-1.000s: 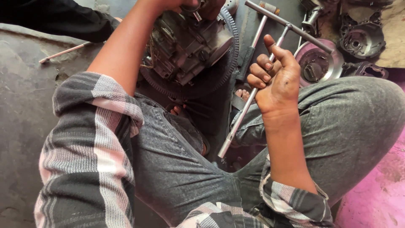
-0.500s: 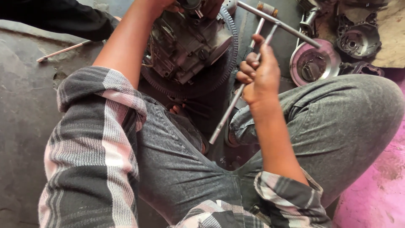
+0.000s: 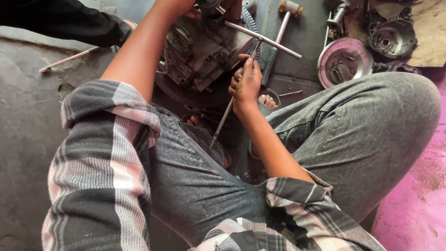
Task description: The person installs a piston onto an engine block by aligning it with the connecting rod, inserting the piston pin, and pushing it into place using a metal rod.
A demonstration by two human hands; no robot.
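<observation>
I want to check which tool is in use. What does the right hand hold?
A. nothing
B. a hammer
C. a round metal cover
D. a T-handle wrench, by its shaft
D: the right hand is closed around the shaft of the T-handle wrench, below its crossbar.

A round metal drum-shaped part with a pinkish rim [image 3: 344, 62] is lying at two o'clock, a dark round engine cover [image 3: 391, 38] resting just beyond it. A wooden-headed mallet [image 3: 284, 18] is lying at twelve o'clock, and a thin metal rod [image 3: 69, 59] is lying at ten o'clock on the grey floor [image 3: 28, 139].
</observation>
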